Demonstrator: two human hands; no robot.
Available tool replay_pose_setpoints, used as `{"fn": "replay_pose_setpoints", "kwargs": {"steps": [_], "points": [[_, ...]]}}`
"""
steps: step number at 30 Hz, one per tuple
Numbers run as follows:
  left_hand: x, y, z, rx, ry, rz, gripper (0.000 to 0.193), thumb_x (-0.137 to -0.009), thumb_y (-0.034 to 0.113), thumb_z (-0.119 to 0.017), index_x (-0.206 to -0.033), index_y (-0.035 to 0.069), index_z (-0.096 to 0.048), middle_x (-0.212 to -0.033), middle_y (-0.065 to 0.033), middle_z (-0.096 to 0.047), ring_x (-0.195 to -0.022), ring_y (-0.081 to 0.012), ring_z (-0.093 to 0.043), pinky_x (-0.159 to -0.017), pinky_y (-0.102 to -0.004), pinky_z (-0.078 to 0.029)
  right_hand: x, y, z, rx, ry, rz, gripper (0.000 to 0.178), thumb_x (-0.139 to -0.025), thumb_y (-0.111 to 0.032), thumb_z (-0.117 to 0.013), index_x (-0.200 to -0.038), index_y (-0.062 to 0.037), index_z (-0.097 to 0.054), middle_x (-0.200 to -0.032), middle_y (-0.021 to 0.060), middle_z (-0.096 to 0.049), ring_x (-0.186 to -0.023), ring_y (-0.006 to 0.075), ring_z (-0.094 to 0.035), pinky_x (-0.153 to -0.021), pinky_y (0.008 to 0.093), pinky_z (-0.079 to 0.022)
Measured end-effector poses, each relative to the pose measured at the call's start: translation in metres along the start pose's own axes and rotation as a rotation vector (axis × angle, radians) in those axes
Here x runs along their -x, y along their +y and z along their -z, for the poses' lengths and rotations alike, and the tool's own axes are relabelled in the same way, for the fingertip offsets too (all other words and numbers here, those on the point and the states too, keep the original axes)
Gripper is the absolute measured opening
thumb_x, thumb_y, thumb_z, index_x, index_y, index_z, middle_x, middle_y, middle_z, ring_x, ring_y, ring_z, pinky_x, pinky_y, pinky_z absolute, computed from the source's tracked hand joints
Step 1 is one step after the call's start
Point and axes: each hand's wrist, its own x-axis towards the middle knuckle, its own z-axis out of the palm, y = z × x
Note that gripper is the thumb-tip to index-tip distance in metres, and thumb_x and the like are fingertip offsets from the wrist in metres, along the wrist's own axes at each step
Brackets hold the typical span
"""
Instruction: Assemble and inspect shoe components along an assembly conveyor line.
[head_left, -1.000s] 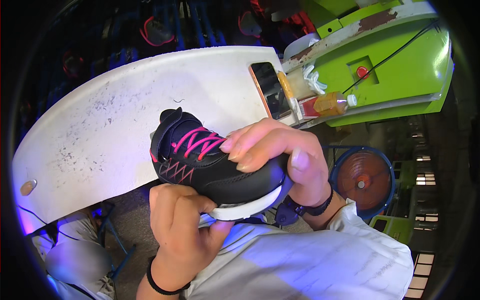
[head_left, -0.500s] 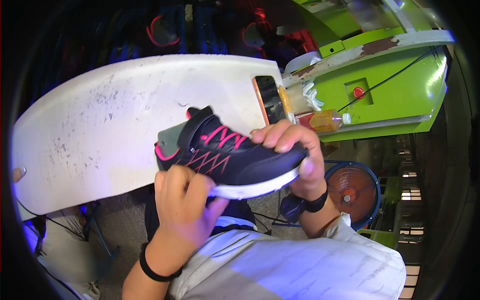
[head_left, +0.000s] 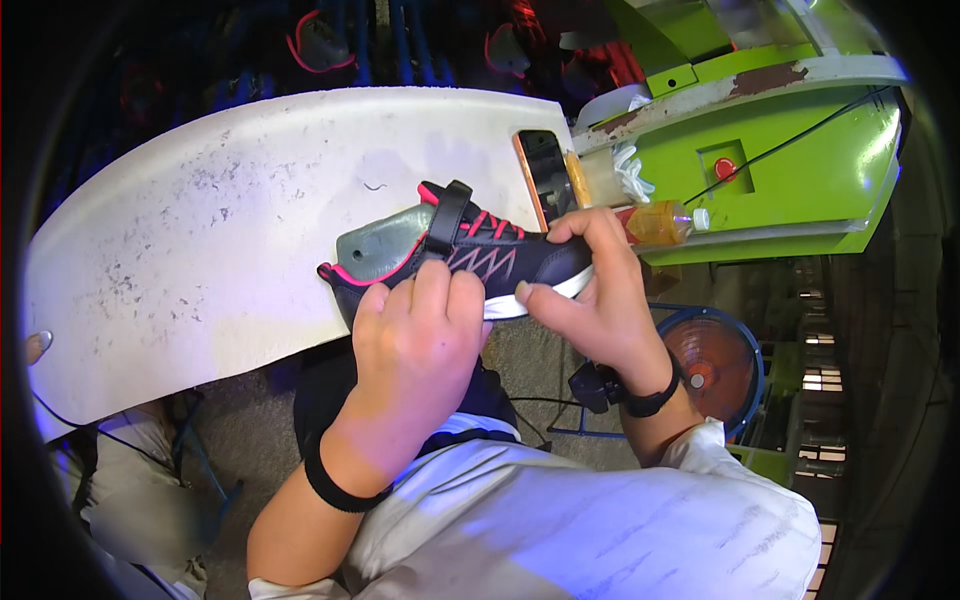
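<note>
A black sneaker (head_left: 490, 262) with pink laces, pink zigzag stitching and a white sole is held over the near edge of the white tabletop, its toe to the right. A grey-green shoe last (head_left: 385, 245) fills its opening, and a black strap crosses the instep. My left hand (head_left: 420, 325) is closed against the near side of the sneaker, its fingertips by the sole and partly hidden. At the toe, my right hand (head_left: 605, 290) grips with the thumb low on the near side and fingers over the top.
On the white tabletop (head_left: 200, 240), a phone (head_left: 545, 175) lies beyond the toe. A bottle of amber liquid (head_left: 660, 222) and white gloves (head_left: 632, 175) are beside it. A green machine panel (head_left: 800, 180) has a red button. A fan (head_left: 705, 370) stands at the right; another person's fingertip (head_left: 38, 347) shows far left.
The sneaker has turned so more of the last shows, and its white sole shows less. My left hand has shifted right along its near side; my right thumb has moved back from the toe tip.
</note>
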Motion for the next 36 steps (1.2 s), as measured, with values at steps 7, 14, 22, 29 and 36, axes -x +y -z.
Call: {"fn": "replay_pose_setpoints", "kwargs": {"steps": [7, 14, 22, 29, 36], "points": [[0.002, -0.010, 0.051, 0.059, 0.003, -0.022, 0.057, -0.061, 0.024, -0.089, -0.107, 0.007, -0.061, -0.102, -0.0152, -0.058, -0.085, -0.0323, -0.063, -0.071, -0.0381, -0.048, -0.020, -0.028, 0.023, -1.210, -0.023, 0.039, 0.074, -0.084, -0.059, -0.068, -0.126, 0.0015, -0.056, -0.114, 0.0131, -0.064, -0.110, 0.0250, -0.062, -0.101, 0.0385, -0.047], [0.047, 0.010, 0.137, 0.436, 0.246, 0.194, 0.077, -0.076, 0.044, -0.089, -0.128, 0.006, -0.047, -0.121, -0.0228, -0.060, -0.111, -0.0352, -0.063, -0.098, -0.0478, -0.052, -0.008, -0.097, -0.037, -1.341, -0.170, 0.539, 0.078, -0.080, -0.063, -0.075, -0.126, -0.0016, -0.063, -0.118, 0.0181, -0.063, -0.112, 0.0361, -0.061, -0.098, 0.0471, -0.048], [0.086, 0.017, 0.148, 0.534, 0.237, 0.426, 0.080, -0.069, 0.058, -0.088, -0.109, 0.002, -0.047, -0.117, -0.0260, -0.065, -0.117, -0.0354, -0.063, -0.114, -0.0551, -0.039, 0.019, -0.074, -0.087, -0.894, -0.023, 0.446, 0.042, -0.064, -0.024, -0.088, -0.085, -0.0072, -0.056, -0.087, 0.0090, -0.054, -0.082, 0.0301, -0.056, -0.070, 0.0403, -0.047], [0.075, 0.032, 0.146, 0.525, 0.167, 0.472, 0.082, -0.065, 0.057, -0.090, -0.109, 0.003, -0.047, -0.118, -0.0253, -0.066, -0.118, -0.0350, -0.063, -0.117, -0.0569, -0.034, 0.035, -0.084, -0.082, -0.964, 0.130, 0.567, 0.037, -0.063, -0.015, -0.085, -0.084, -0.0067, -0.055, -0.084, 0.0085, -0.052, -0.078, 0.0291, -0.056, -0.067, 0.0412, -0.046], [0.066, 0.038, 0.144, 0.586, 0.178, 0.524, 0.085, -0.059, 0.055, -0.092, -0.108, 0.005, -0.045, -0.122, -0.0254, -0.065, -0.121, -0.0357, -0.062, -0.119, -0.0577, -0.032, 0.029, -0.080, -0.081, -0.955, 0.194, 0.754, 0.041, -0.057, -0.007, -0.083, -0.087, -0.0051, -0.054, -0.086, 0.0103, -0.050, -0.077, 0.0303, -0.055, -0.064, 0.0402, -0.044]]}}
